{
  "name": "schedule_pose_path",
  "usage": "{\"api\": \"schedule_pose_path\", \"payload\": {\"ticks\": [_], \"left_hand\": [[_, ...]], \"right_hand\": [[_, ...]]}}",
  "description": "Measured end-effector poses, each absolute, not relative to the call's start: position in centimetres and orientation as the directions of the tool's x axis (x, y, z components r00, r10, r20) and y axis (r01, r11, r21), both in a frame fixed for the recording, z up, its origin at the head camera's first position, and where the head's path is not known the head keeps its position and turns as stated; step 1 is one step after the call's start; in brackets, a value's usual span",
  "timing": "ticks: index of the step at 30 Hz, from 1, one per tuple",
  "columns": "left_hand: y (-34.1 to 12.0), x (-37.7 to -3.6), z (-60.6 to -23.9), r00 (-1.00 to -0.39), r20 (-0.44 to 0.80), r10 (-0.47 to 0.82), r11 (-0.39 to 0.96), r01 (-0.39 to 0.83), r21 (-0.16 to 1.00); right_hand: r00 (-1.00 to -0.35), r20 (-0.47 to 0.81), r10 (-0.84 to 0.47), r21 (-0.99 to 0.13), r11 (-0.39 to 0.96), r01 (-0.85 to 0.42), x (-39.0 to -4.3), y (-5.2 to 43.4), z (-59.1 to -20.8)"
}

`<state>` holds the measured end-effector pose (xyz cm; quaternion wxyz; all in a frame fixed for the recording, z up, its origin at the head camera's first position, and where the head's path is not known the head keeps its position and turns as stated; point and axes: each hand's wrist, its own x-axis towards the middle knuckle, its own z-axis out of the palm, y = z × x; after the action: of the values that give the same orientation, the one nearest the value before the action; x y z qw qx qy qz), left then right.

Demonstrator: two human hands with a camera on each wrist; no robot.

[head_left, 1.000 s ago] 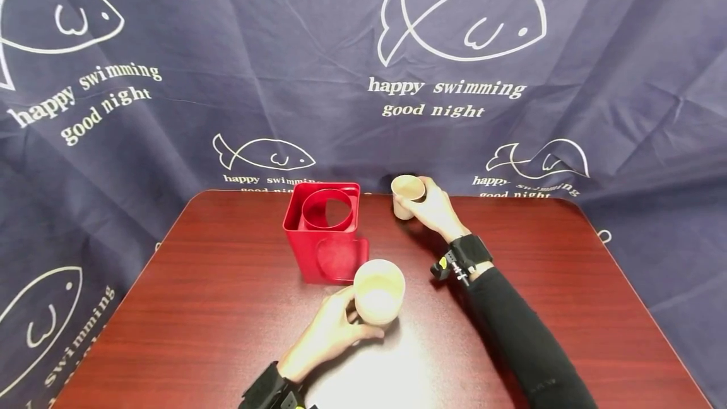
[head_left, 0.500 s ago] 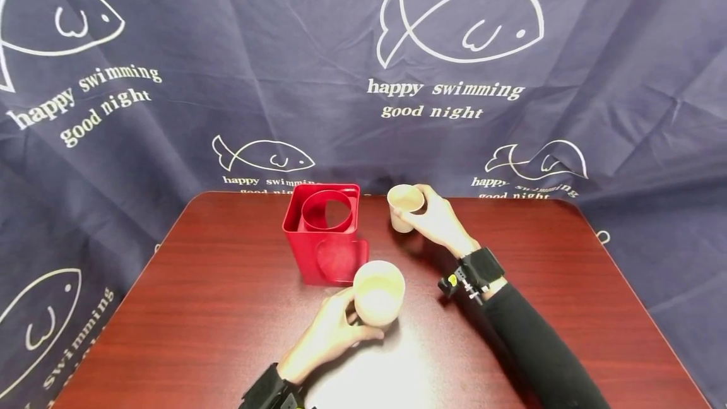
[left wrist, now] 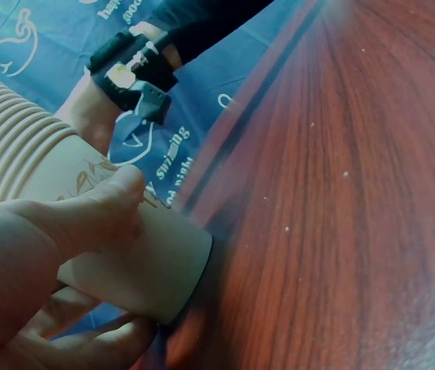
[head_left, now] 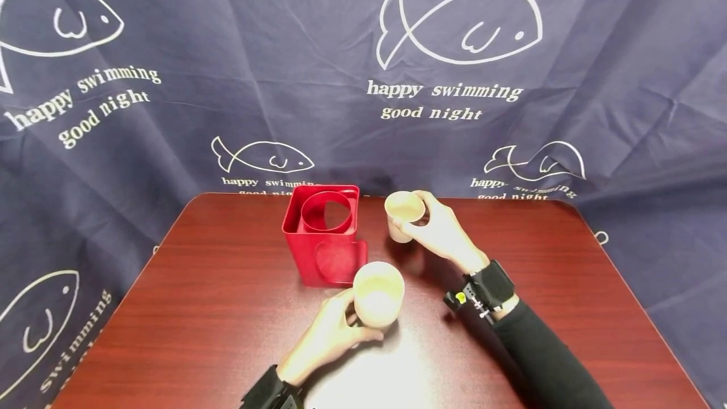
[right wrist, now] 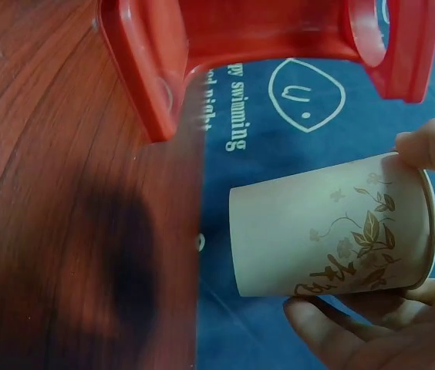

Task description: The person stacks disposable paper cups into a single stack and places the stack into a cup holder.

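Observation:
A stack of nested paper cups [head_left: 378, 295] stands at the front middle of the table, and my left hand [head_left: 330, 335] grips it from the left. In the left wrist view its several rims show, with the thumb [left wrist: 98, 208] across the printed wall. My right hand [head_left: 445, 232] holds one paper cup [head_left: 402, 210] near its rim, farther back. That cup is raised off the table, and its shadow lies apart from its base in the right wrist view. Brown leaves and flowers decorate the cup [right wrist: 329, 231].
A red cup holder [head_left: 307, 254], with a round ring inside its square top and a cut-out front, stands left of the right hand's cup. The dark red wooden table [head_left: 170, 320] ends at a blue curtain [head_left: 335, 81] with white fish drawings.
My right hand has brought the paper cup nearer from the table's back edge, slightly leftward. The left hand and the cup stack have stayed put.

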<state>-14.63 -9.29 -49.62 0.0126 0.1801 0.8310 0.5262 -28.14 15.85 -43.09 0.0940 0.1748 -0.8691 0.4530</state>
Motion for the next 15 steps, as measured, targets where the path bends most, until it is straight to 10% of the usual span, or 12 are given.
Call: {"api": "schedule_pose_path", "payload": {"ticks": [15], "left_hand": [[-9.3,-14.8,-49.6,-0.936,0.153,0.318,0.390,0.276,0.879]], "right_hand": [[-0.912,0.333,-0.240,-0.770,0.489,-0.410,-25.7,16.9,-42.4]]}}
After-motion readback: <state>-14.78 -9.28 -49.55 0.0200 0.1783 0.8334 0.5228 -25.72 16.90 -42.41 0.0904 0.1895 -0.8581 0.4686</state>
